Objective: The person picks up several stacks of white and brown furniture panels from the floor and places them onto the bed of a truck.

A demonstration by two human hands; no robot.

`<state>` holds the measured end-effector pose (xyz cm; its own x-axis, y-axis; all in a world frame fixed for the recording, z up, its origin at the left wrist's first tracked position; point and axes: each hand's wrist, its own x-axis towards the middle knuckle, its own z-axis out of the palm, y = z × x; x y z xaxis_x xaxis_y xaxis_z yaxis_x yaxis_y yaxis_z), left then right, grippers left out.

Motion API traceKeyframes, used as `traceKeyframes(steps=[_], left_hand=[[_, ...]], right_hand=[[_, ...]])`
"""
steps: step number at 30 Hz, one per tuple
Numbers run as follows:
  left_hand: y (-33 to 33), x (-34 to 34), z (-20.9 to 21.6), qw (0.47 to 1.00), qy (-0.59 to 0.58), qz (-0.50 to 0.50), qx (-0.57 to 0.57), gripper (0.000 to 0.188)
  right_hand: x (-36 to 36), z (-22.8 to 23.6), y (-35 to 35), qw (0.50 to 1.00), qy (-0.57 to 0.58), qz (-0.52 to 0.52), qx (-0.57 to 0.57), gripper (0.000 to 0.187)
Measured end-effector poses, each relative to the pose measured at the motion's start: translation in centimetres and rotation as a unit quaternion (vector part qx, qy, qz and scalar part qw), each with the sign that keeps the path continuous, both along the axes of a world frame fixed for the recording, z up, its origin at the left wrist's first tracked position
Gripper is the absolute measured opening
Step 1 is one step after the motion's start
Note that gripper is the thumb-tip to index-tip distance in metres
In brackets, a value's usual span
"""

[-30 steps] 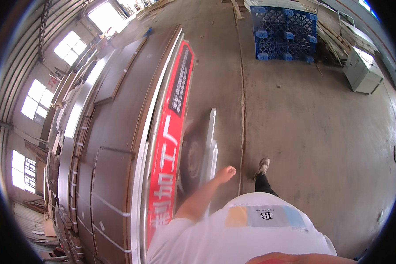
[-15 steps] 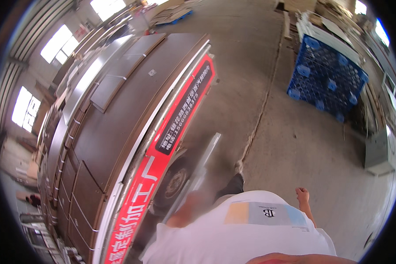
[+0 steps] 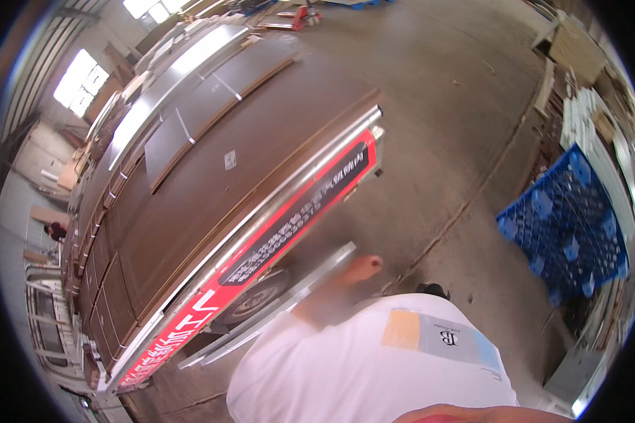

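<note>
My left hand (image 3: 365,268) is out in front of my white shirt, its forearm smeared by motion. Its fingers look curled in, and no object shows in them. Close beside it is the metal side rail (image 3: 296,299) of a flatbed truck, near a wheel (image 3: 250,299). On the truck bed lies a large load of brown boards (image 3: 204,204), bundled with white straps. A red sign board (image 3: 261,257) runs along the bed's edge. My right hand is out of view.
A blue plastic pallet (image 3: 571,233) leans at the right, with white panels and scrap boards behind it. A grey box (image 3: 575,370) stands near it. Far off are a red pallet jack (image 3: 303,17) and a person (image 3: 54,230) at the left. Concrete floor (image 3: 437,141) stretches ahead.
My left hand has swung forward beside the truck rail. My right hand has gone out of view. The view has turned, so the blue pallet sits farther right and lower.
</note>
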<state>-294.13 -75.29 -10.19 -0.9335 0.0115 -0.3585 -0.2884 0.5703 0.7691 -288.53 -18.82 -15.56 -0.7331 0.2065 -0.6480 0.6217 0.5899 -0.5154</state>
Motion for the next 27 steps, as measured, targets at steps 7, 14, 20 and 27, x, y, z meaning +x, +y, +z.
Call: traceKeyframes(steps=[7, 14, 20, 27], left_hand=[[4.0, -21.2, -0.5, 0.992, 0.098, 0.072, 0.034, 0.027], [4.9, -18.5, -8.2, 0.934, -0.161, 0.319, 0.014, 0.038], [7.5, -22.0, -6.6, 0.865, -0.206, 0.456, 0.03, 0.038], [9.9, -34.5, -11.6, 0.818, -0.134, 0.538, 0.152, 0.038]], right_hand=[[-28.7, -4.1, 2.6, 0.992, 0.02, 0.12, -0.01, 0.027], [-64.0, -0.8, -3.8, 0.967, 0.051, 0.21, -0.133, 0.027], [-86.7, 3.3, -16.3, 0.959, -0.035, 0.167, -0.227, 0.015], [-104.2, -1.3, -30.3, 0.913, -0.107, 0.353, -0.177, 0.012]])
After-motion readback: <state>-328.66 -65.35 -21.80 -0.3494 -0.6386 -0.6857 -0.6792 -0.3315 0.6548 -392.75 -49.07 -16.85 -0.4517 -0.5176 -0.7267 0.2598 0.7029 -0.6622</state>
